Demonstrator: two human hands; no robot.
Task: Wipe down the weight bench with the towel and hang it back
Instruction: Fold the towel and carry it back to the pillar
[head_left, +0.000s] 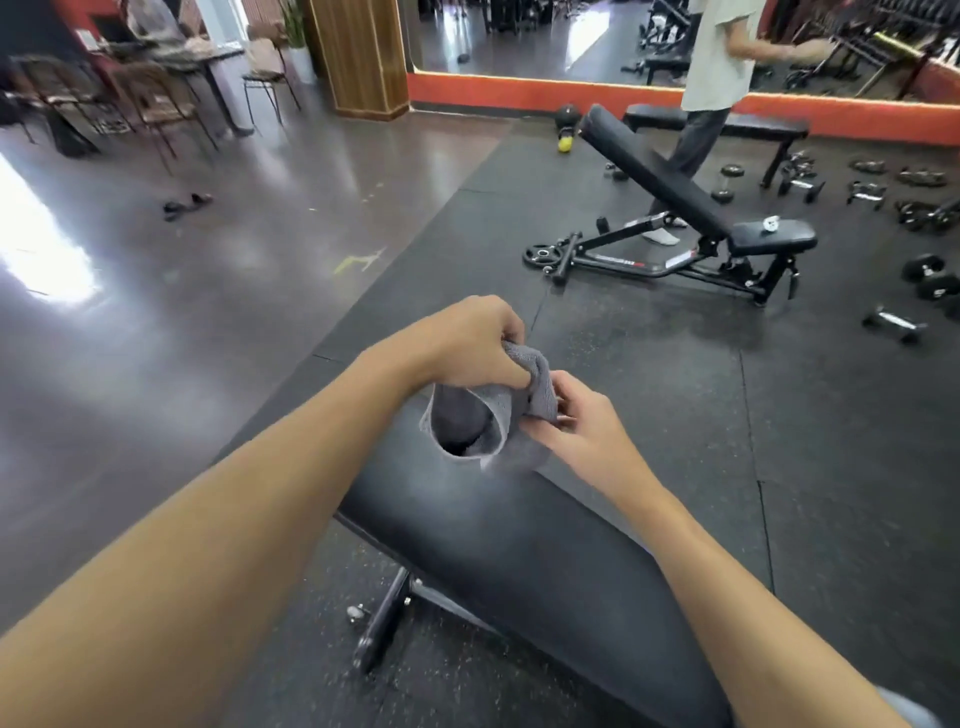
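Left hand (467, 343) and right hand (582, 421) grip towel (467, 418) over bench (519, 545).

black bench (519, 551) on rubber mat (675, 395)

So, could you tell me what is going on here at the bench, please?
A person holds a grey towel in both hands over the black bench. The left hand grips its top edge and the right hand pinches the other side, so the towel is bunched rather than spread on the pad. Farther off, another person stands by an incline bench, with dumbbells on the floor.
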